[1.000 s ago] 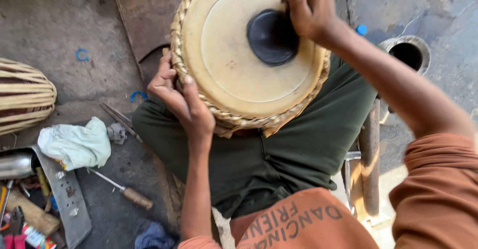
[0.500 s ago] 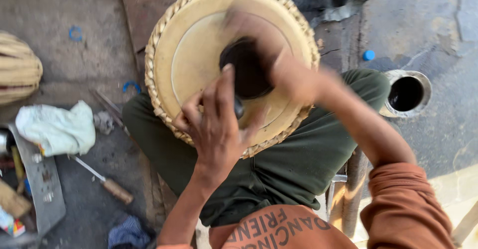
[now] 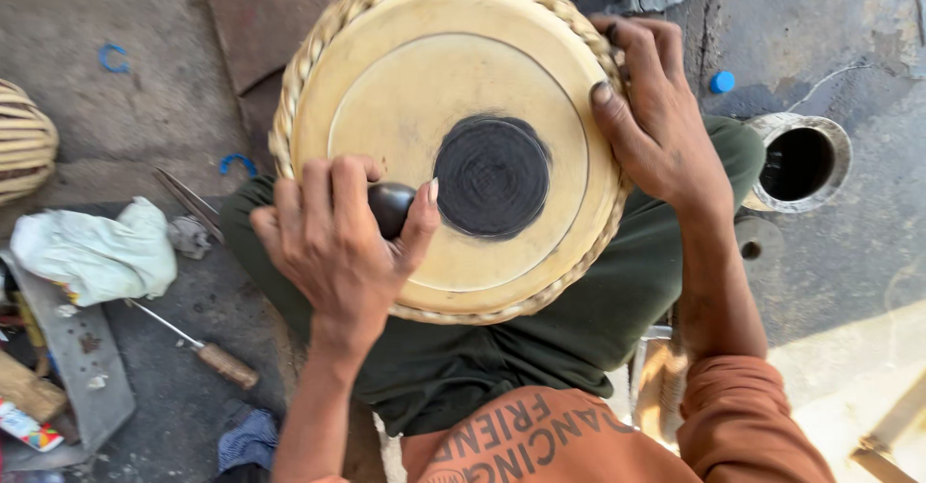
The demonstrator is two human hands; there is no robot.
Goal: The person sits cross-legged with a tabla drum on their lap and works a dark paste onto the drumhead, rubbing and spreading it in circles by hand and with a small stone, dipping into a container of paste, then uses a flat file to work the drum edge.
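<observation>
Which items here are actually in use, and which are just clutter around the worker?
In use:
- round tan drum with braided rim, resting on the lap
- smooth dark stone, in the left hand, pressed on the drumhead
- right hand, gripping the rim

Lying about:
- wooden-handled awl
- crumpled white cloth
- blue bottle cap
- round metal-rimmed hole

One drum (image 3: 453, 136) rests on the person's lap, with one black circular patch (image 3: 492, 176) on its skin. Two hands are on the drum: the left hand (image 3: 333, 242) holds one dark smooth stone (image 3: 391, 208), and the right hand (image 3: 656, 107) grips the braided rim. Left of the drum lie two blue hooks (image 3: 114, 56) (image 3: 234, 163), one white cloth (image 3: 96, 251) and one wooden-handled tool (image 3: 207, 353). Right of the drum sit one blue cap (image 3: 721, 82) and one round metal opening (image 3: 801, 163).
</observation>
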